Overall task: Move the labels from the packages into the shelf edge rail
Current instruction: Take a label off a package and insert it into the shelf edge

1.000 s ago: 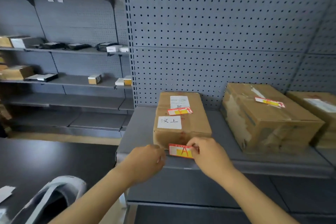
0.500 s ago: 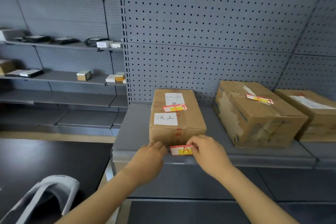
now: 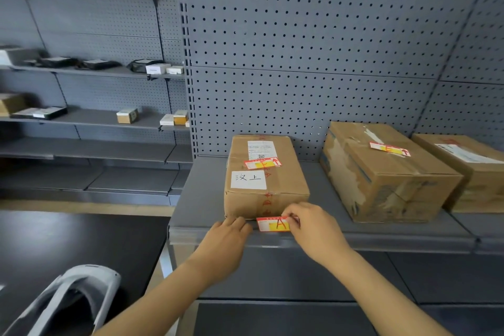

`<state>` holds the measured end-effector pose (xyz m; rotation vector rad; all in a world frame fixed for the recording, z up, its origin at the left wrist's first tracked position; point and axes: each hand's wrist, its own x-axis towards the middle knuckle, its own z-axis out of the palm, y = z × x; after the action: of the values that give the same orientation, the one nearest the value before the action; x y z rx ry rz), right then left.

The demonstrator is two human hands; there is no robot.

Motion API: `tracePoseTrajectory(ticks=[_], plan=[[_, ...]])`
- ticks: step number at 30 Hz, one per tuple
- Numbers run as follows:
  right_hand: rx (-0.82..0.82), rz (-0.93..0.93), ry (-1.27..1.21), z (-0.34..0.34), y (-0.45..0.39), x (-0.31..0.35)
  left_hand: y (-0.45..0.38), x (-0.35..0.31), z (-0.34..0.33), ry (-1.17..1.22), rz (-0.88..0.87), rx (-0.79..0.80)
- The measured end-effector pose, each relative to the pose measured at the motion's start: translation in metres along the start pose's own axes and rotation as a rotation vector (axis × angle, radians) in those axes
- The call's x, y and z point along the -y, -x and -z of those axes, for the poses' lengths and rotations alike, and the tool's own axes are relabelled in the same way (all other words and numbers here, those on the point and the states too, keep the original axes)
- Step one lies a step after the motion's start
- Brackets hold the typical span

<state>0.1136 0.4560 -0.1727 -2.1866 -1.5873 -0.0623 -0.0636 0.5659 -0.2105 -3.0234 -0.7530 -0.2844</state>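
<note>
Label (image 3: 273, 224) (red-yellow, "A") at rail (image 3: 381, 240)

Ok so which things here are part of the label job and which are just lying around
Part of the job:
- A label, pinched by right hand
- shelf edge rail
- left hand at the rail
- left package and middle package, each with a label on top

Just lying about:
- small boxes on far shelves
- grey device
</note>
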Motion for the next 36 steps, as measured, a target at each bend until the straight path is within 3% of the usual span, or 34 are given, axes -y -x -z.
tracePoseTrajectory(ticks=[17, 30, 36], plan=[[0.113, 0.103, 0.022, -0.015, -0.006, 0.020, -0.002, 0.006, 0.001, 0.081, -0.026, -0.013], [0.044, 0.080, 0.103, -0.003, 0.001, 0.015, -0.012, 0.013, 0.030, 0.234, 0.035, 0.024], [0.016, 0.004, 0.107, 0.008, 0.010, 0.009, -0.031, -0.012, 0.048, 0.252, -0.043, -0.015]])
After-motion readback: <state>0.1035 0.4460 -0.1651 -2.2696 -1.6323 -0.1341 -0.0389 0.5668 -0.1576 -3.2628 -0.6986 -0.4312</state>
